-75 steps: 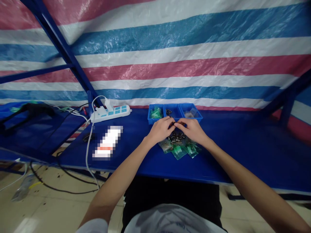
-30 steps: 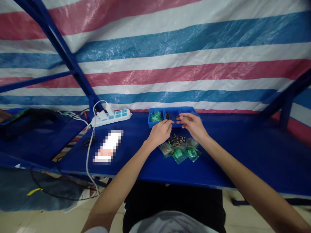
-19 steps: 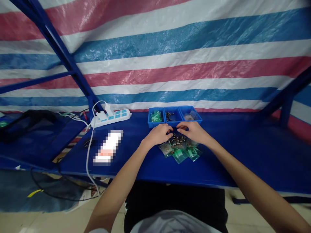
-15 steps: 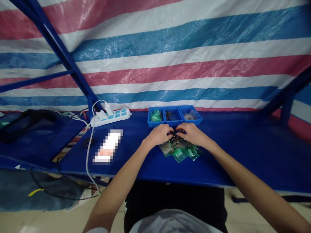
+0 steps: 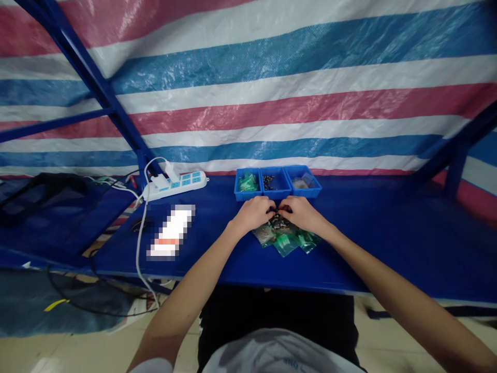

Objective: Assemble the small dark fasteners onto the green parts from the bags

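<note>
My left hand (image 5: 254, 212) and my right hand (image 5: 303, 213) face each other over a pile of small dark and silvery parts (image 5: 280, 223) on the blue table. Fingers on both hands are curled in toward the thumbs at the pile's far edge. Whatever they pinch is too small to make out. Beneath and in front of the pile lie flat plastic bags with green contents (image 5: 286, 245) and a bag with pale contents (image 5: 264, 235). Just beyond my hands stand three joined blue bins: the left bin (image 5: 247, 196) holds green bagged pieces, the middle bin (image 5: 281, 187) small dark parts, the right bin (image 5: 313, 190) clear bags.
A white power strip (image 5: 176, 187) with plugs lies at the back left, its white cable (image 5: 139, 254) running over the table's front edge. A pixelated bright rectangle (image 5: 171, 232) lies nearer. A blue metal post (image 5: 97, 77) and striped sheeting (image 5: 272, 114) rise behind.
The whole view has shifted slightly. My hands stay at the pile with their fingers curled; the right fingers have drawn a little closer together. Bins and bags have not visibly moved.
</note>
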The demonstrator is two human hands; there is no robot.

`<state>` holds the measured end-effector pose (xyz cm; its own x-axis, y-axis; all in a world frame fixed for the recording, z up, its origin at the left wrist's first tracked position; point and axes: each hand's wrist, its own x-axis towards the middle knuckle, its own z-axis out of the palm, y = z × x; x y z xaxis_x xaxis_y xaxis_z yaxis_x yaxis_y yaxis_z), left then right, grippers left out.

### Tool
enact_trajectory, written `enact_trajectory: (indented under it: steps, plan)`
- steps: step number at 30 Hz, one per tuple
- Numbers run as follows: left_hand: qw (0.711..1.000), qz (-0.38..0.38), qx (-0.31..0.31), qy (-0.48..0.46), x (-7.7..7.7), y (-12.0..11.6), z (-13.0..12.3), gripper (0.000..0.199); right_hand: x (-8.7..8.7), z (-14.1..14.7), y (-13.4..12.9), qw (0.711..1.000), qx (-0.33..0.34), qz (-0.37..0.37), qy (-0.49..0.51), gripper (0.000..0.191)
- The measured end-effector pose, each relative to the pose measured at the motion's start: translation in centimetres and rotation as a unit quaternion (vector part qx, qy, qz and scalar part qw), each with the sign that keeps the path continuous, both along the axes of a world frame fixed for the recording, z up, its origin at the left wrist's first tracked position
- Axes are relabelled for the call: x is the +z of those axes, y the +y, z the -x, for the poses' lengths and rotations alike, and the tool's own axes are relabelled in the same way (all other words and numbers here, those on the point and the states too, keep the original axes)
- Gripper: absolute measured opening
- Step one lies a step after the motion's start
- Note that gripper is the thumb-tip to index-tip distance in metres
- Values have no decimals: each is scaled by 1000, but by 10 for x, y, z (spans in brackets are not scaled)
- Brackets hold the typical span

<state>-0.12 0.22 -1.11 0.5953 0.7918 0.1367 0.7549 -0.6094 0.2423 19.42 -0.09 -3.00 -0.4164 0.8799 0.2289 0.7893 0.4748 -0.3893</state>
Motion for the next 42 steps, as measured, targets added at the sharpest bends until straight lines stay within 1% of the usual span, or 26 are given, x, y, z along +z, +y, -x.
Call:
enact_trajectory:
  steps: [3, 10, 14, 18, 24, 28, 32, 35, 39, 42]
  plan:
    - [1000, -4, -3, 2, -1, 0, 0, 19, -1, 2, 0, 1000, -23, 2, 9, 11]
    - [1000, -16, -3, 7, -1, 0, 0, 22, 0, 4, -2, 996, -35, 54, 68, 10]
    - [999, -31, -5, 9, -4, 0, 0, 21, -1, 4, -1, 994, -37, 63, 82, 10]
    - [999, -33, -7, 10, -5, 0, 0, 20, -3, 4, 1, 994, -31, 52, 91, 10]
    - [1000, -27, -6, 3, -2, -2, -1, 16, -5, 4, 2, 995, -20, 38, 92, 12]
    - [999, -33, -5, -6, -3, -3, -1, 14, -3, 4, 1, 996, -16, 29, 85, 10]
    - [998, -53, 1, -35, -3, -3, -1, 13, 0, 5, -1, 996, -19, 20, 86, 10]
    - [996, -62, -1, -61, -2, -4, -1, 13, 1, 5, -1, 995, -13, -1, 100, 8]
    - [993, -69, 3, -94, 1, -5, -3, 16, 3, 6, -2, 992, -1, -52, 112, 10]
    - [992, -61, 2, -115, 2, -5, -4, 19, 5, 7, -5, 991, 3, -64, 120, 11]
